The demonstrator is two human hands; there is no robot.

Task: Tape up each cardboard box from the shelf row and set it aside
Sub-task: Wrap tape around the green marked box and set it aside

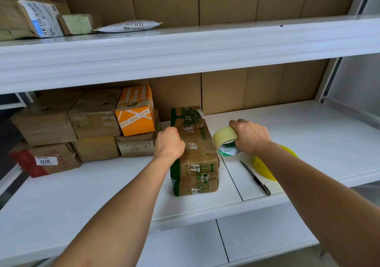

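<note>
While the green-printed cardboard box (195,151) is lying lengthwise on the middle shelf (102,184), just right of the stacked boxes (86,126), the left hand (169,143) is curling its grip over the box's top left edge and steadying it. The right hand (251,136) is clamping its grip around the roll of packing tape (225,141), just beside the box's right side. Whether a strip is already bridging roll and box, I cannot tell. A utility knife (256,177) is lying near the roll, with a second, yellow tape roll (265,169) half hidden under the right forearm. Judgement: the step is laying tape over the top; keeping the left hand pressing down, pulling the strip taut and square across the seam, then smoothing should be giving a clean seal.
</note>
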